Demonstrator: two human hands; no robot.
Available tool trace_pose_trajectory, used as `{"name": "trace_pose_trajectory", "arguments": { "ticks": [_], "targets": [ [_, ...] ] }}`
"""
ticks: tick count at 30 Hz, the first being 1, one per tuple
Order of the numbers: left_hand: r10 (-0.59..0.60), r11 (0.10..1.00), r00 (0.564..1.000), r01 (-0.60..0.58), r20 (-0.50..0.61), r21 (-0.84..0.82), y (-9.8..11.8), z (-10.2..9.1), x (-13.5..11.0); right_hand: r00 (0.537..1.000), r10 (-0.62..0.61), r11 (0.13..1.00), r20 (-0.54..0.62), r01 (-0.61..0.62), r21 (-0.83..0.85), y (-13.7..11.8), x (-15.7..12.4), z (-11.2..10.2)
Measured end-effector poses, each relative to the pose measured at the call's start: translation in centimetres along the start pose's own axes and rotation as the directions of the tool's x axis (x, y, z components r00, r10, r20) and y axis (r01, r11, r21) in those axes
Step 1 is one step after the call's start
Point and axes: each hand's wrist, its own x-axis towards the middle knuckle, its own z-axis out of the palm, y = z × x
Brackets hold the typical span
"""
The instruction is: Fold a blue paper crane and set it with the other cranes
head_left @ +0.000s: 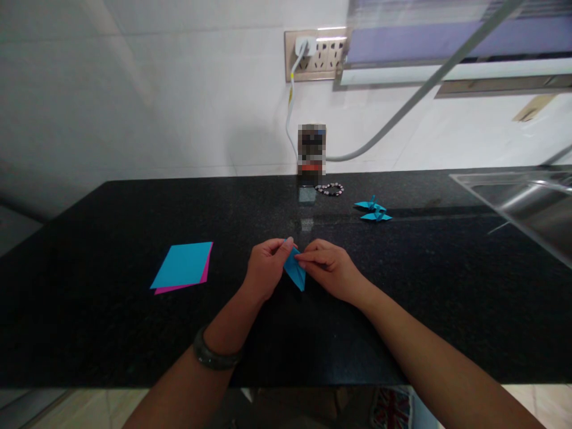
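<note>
Forearms (192, 381), hands (266, 268) (335, 271) pinching blue paper (295, 274); device (311, 152) pixelated.

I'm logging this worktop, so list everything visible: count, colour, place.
Counter: one, black, centre
Wall: one, white, behind
Folded paper: one, blue, centre
Paper sheets: two visible, blue over pink, left
Paper cranes: two, blue, right
Blurred object: one, mixed, near wall
Bead string: one, dark and pale, beside it
Socket plate: one, beige, on wall
Plugged cable: one, white, in socket
Hose: one, grey, upper right
Panel: one, purple, upper right
Sink: one, silver, far right
Cloth: one, multicoloured, below counter
Floor: one, pale, below
Bangle: one, dark, left wrist
Left hand: one, bare, holding paper
Right hand: one, bare, holding paper
</note>
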Motion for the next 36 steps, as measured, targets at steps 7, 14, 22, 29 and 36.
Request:
{"name": "trace_pose_trajectory", "arguments": {
  "ticks": [7, 14, 22, 29, 36],
  "targets": [
    [-0.093, 0.986, 0.996, 0.093, 0.003, -0.138, 0.2, 0.1, 0.1, 1.0, 0.01, 0.999, 0.016, -0.01, 0.032, 0.1, -0.1, 0.0],
    [-0.134, 0.969, 0.987, 0.149, 0.086, -0.195, 0.7, 0.1, -0.1, 0.998, 0.062, 0.996, 0.0, -0.061, 0.058, 0.2, 0.0, -0.1],
    [0.012, 1.0, 0.998, -0.012, 0.062, 0.003, 0.1, -0.2, 0.0, 0.927, 0.375, 0.897, -0.024, -0.357, 0.259, 0.2, 0.2, 0.2],
    [0.129, 0.978, 0.992, -0.128, 0.0, 0.165, 0.3, 0.1, -0.3, 0.765, 0.593, 0.689, 0.253, -0.644, 0.333, -0.5, 0.3, 0.4],
    [0.135, 0.97, 0.991, -0.128, -0.022, 0.206, 0.3, 0.4, -0.4, 0.766, 0.61, 0.648, 0.202, -0.629, 0.429, 0.0, 0.1, 1.2]
  ]
}}
